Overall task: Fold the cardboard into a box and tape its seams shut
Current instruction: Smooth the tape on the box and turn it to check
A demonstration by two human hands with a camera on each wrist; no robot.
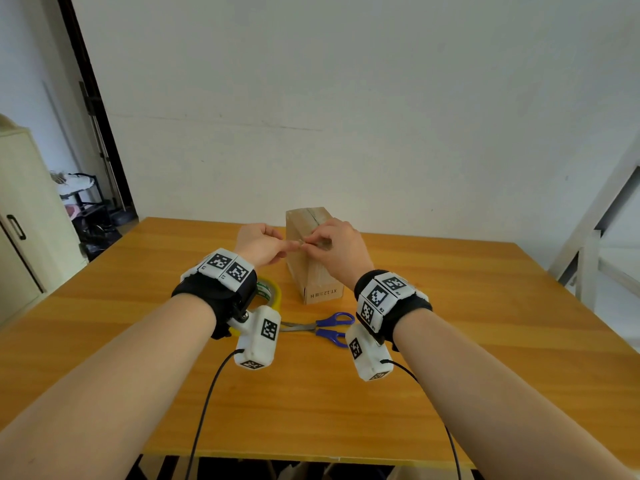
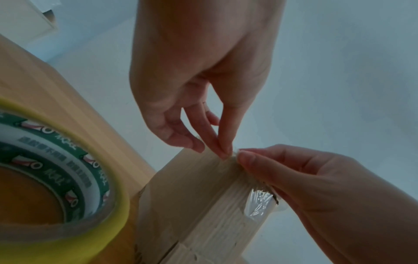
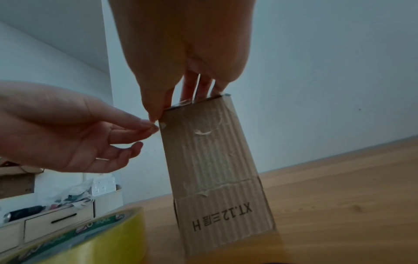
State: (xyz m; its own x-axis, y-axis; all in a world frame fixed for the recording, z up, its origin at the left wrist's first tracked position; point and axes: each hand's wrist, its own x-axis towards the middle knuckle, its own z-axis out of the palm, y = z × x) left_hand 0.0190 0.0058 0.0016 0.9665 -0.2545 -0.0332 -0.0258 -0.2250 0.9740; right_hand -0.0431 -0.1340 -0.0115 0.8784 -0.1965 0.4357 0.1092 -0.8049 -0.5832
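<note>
A tall brown cardboard box (image 1: 313, 271) stands upright on the wooden table (image 1: 450, 323), with clear tape over its upper end. My two hands meet at its top left edge. My left hand (image 1: 291, 244) pinches a small end of clear tape between thumb and forefinger. In the right wrist view it (image 3: 151, 126) is just left of the box (image 3: 214, 160). My right hand (image 1: 306, 243) pinches the same tape at the box corner (image 3: 156, 116), its other fingers resting on the box top. Crinkled tape (image 2: 260, 200) clings to the box (image 2: 192, 205).
A yellow tape roll (image 1: 272, 292) lies on the table left of the box, under my left wrist. Blue-handled scissors (image 1: 329, 327) lie in front of the box. A cabinet (image 1: 20, 237) stands at the left beyond the table edge.
</note>
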